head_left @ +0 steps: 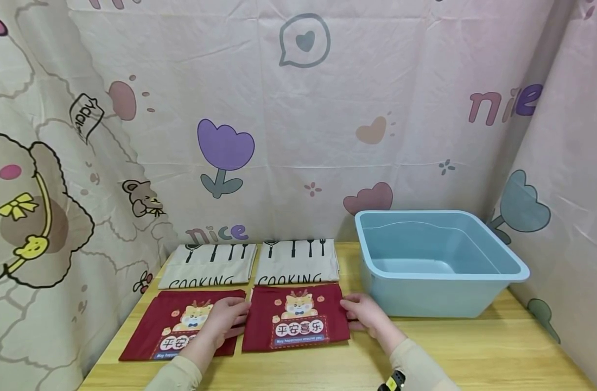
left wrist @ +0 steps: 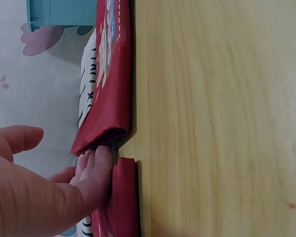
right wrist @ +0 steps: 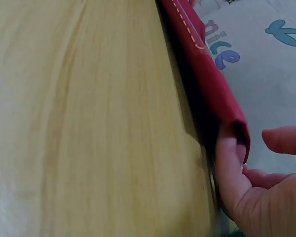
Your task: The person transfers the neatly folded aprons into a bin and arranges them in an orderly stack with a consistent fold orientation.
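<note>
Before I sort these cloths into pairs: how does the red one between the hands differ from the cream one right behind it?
The red cloth shows a cartoon animal and a Chinese banner; the cream cloth shows black utensils and the word COOKING. The red cloth lies nearer the table's front edge, the cream cloth nearer the curtain. The left hand and right hand touch the red cloth's side edges; no hand touches the cream cloth. Both lie folded flat beside the blue basin.

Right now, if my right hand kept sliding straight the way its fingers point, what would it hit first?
Your right hand points left along the table, fingers already at the edge of the right red folded cloth. That cloth comes first; your left hand lies beyond it.
</note>
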Available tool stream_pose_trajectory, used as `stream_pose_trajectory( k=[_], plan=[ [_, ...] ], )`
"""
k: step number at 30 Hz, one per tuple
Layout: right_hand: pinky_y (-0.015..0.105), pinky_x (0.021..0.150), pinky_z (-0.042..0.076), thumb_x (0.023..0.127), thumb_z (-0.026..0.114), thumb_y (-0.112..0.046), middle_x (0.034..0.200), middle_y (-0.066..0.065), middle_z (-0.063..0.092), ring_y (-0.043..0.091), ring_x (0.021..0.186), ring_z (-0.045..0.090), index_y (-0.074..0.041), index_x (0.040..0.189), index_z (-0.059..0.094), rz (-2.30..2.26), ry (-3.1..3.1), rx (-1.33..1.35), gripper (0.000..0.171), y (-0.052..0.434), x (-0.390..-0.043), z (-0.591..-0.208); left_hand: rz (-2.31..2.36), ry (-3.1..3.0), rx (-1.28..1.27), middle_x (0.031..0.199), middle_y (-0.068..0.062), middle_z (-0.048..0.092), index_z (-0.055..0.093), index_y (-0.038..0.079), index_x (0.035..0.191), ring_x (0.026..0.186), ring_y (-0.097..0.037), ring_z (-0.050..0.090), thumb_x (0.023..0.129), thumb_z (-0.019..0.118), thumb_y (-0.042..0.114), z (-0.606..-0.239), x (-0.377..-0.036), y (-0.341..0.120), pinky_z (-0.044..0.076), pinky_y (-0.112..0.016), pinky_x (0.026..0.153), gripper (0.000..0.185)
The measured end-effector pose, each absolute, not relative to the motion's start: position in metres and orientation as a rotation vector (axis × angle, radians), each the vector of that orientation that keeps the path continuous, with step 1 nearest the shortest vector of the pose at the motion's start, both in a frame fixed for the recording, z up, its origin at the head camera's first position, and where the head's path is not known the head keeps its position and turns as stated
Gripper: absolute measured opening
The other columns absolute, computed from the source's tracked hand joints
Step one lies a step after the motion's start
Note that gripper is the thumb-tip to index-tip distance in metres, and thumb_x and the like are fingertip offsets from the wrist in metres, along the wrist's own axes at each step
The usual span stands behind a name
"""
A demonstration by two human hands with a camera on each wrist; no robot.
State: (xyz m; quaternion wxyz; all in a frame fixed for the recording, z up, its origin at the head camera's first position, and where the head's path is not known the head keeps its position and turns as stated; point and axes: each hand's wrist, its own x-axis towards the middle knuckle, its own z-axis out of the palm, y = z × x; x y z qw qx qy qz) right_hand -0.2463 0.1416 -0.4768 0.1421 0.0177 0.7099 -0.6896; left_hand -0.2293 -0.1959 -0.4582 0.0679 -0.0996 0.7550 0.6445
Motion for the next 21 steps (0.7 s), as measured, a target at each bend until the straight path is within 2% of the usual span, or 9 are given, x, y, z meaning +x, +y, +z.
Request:
stream_pose_trajectory(
  k=[5, 13, 21],
  plan=[
    [0.041, 0.071, 0.06, 0.101, 0.05, -0.006, 0.092, 0.013, 0.069, 0.019, 0.078, 0.068, 0.022, 0.133, 0.037, -2.019, 1.998, -0.003, 0.044, 0.142, -0.248, -0.479, 1.95, 2.261, -0.327, 0.121, -0.025, 0.061, 0.044, -0.015, 0.136, 0.106, -0.033, 0.063, 0.098, 0.061, 0.012, -0.461, -0.231, -0.197, 0.058, -0.044, 0.076, 0.05],
    [0.042, 0.071, 0.059, 0.099, 0.054, -0.005, 0.099, 0.015, 0.07, 0.025, 0.083, 0.07, 0.016, 0.14, 0.036, -2.044, 1.97, -0.037, 0.049, 0.141, -0.25, -0.479, 2.019, 2.237, -0.296, 0.115, -0.025, 0.064, 0.045, -0.014, 0.139, 0.087, -0.027, 0.068, 0.09, 0.06, -0.006, -0.47, -0.233, -0.196, 0.059, -0.044, 0.072, 0.052],
    [0.043, 0.071, 0.059, 0.097, 0.057, -0.003, 0.108, 0.013, 0.066, 0.025, 0.083, 0.069, 0.012, 0.143, 0.035, -2.114, 1.951, -0.038, 0.053, 0.139, -0.25, -0.472, 2.094, 2.192, -0.296, 0.117, -0.024, 0.064, 0.044, -0.009, 0.142, 0.088, -0.027, 0.068, 0.092, 0.059, -0.006, -0.468, -0.23, -0.203, 0.059, -0.045, 0.072, 0.053]
  ],
)
